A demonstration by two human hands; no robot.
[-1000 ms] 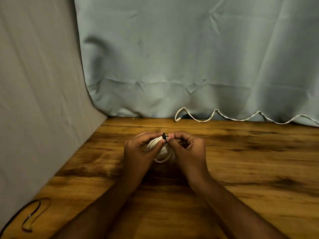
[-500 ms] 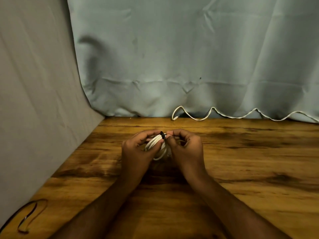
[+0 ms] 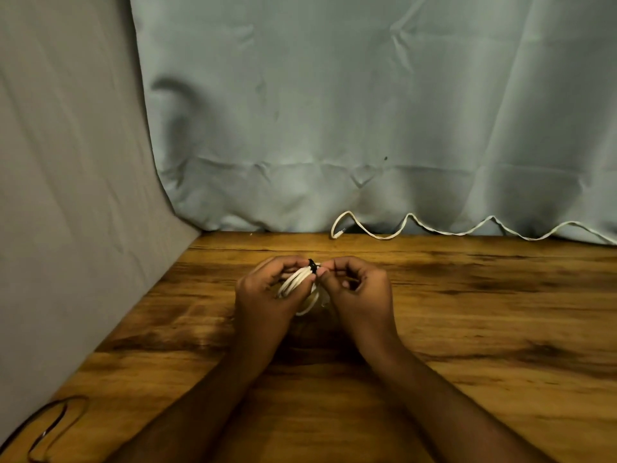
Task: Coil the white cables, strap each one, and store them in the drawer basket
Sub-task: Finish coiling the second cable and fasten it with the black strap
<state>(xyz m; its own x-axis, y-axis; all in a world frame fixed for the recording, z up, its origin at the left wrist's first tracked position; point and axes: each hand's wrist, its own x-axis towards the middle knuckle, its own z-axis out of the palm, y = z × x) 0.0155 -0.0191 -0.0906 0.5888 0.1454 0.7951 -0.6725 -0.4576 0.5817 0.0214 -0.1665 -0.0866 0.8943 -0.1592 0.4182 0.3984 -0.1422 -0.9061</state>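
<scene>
Hiding coil (image 3: 295, 283) middle, hands (image 3: 263, 295) pinching strap (image 3: 312, 265)

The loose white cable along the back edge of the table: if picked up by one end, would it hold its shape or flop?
Probably flop. The loose white cable lies in thin, shallow waves against the curtain, which suggests it is limp with slight kink memory. It looks light, so it would likely drag and trail along the wooden table rather than lift as one piece.
</scene>
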